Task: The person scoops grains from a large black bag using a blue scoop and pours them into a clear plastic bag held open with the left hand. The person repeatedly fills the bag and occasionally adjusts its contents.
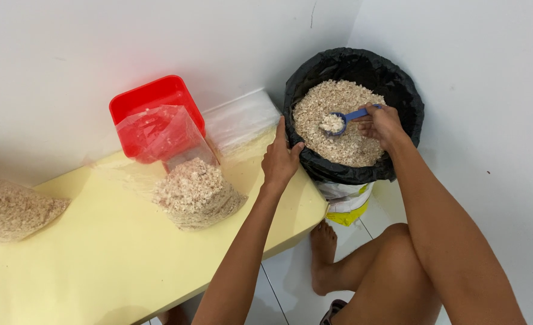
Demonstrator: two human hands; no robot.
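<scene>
We see a black-lined bin (393, 90) in the corner, filled with pale flakes (338, 129). A clear bag (195, 191) on the yellow table (98, 259) holds more flakes, leaning on a red tub (152, 99). Our right hand (384, 125) pinches a blue scoop (343, 120), loaded, over the flakes. Our left hand (280, 159) grips the bin's rim, fingers together.

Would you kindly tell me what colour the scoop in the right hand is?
The scoop is blue, held by the right hand; the head view shows it best.
</scene>
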